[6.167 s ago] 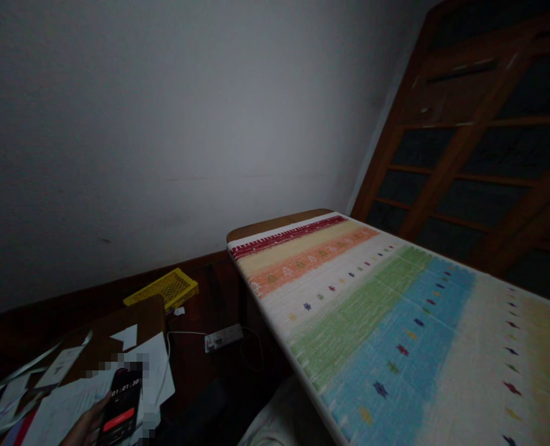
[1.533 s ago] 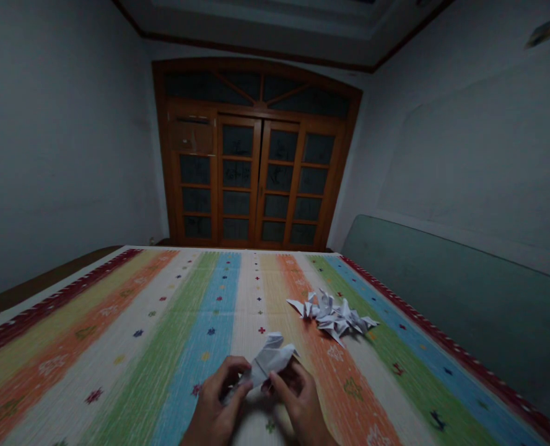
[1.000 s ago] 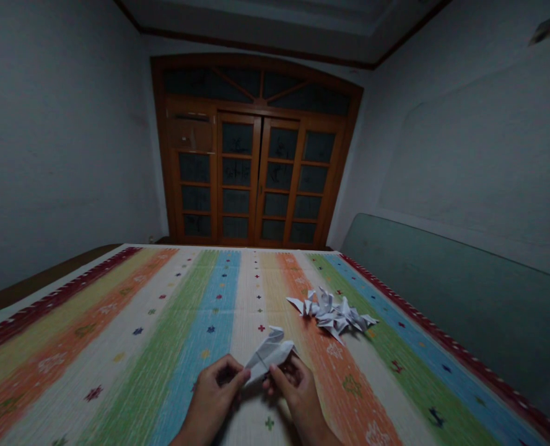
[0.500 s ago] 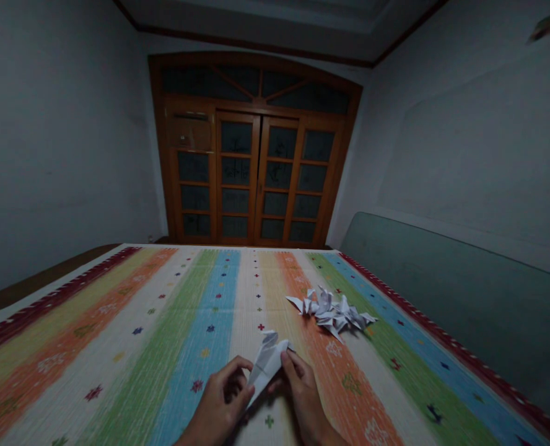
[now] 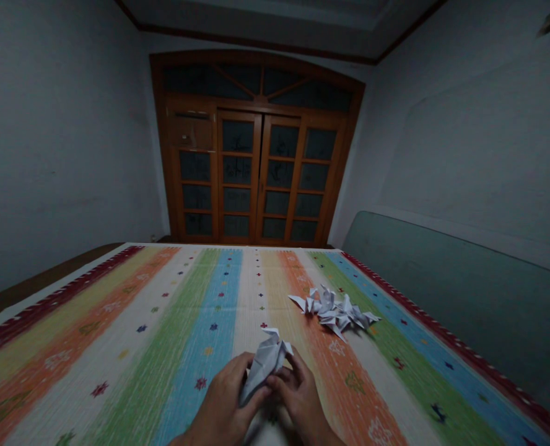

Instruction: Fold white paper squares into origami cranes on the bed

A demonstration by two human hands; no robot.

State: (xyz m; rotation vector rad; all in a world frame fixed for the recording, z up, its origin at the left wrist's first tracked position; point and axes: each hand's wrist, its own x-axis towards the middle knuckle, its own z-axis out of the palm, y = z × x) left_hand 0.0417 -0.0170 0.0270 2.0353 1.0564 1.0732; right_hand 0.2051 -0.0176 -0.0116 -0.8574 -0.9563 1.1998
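Hands on my feed: left hand and right hand both clenched around a folded paper bird, held over the near end of the striped cover. Farther off to the right, I see a heap of paper birds lying on it.

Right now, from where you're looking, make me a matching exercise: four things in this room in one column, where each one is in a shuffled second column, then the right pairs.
Things:
1. folded paper bird
2. pile of paper birds
3. wooden doors
4. green panel

Places:
A. far end of the room
B. held between the left hand and right hand
C. along the right wall
D. lying on the striped cloth

Pairs: 1-B, 2-D, 3-A, 4-C
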